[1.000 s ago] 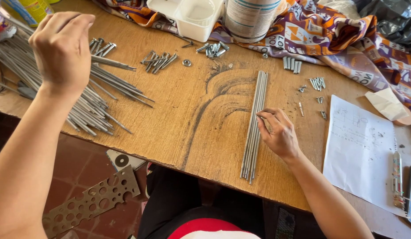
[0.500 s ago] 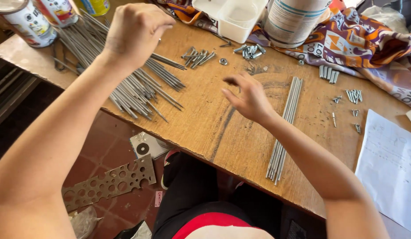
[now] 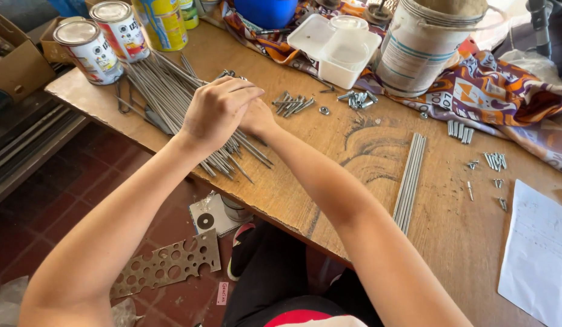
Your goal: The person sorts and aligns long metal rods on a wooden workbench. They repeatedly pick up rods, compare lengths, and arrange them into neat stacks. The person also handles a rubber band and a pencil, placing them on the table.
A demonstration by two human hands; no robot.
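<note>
I see both hands together over the loose rods (image 3: 172, 91) at the left of the surface (image 3: 329, 181). My left hand (image 3: 215, 112) sits on top of the pile with its fingers (image 3: 244, 91) curled down; I cannot tell whether they pinch a rod or only rest on the heap. My right hand (image 3: 256, 118) is tucked just behind the left, mostly hidden by it, so I cannot tell how its fingers stand.

Half a second ago the right hand hovered in mid-surface with fingers spread, apart from the left; a second ago it lay at the straight bundle (image 3: 410, 181) on the right. Now it has crossed over to the pile and touches the left hand. The left hand has come down from above the rods onto them.

The bundle lies alone, well apart from both hands, lined up as before. Bolts (image 3: 293, 103) and a nut (image 3: 324, 110) lie just beyond the hands, more bolts (image 3: 358, 99) near the white tray (image 3: 335, 45). Three cans (image 3: 90, 51) stand at the far end of the pile. A paper sheet (image 3: 538, 254) lies at the right edge.
</note>
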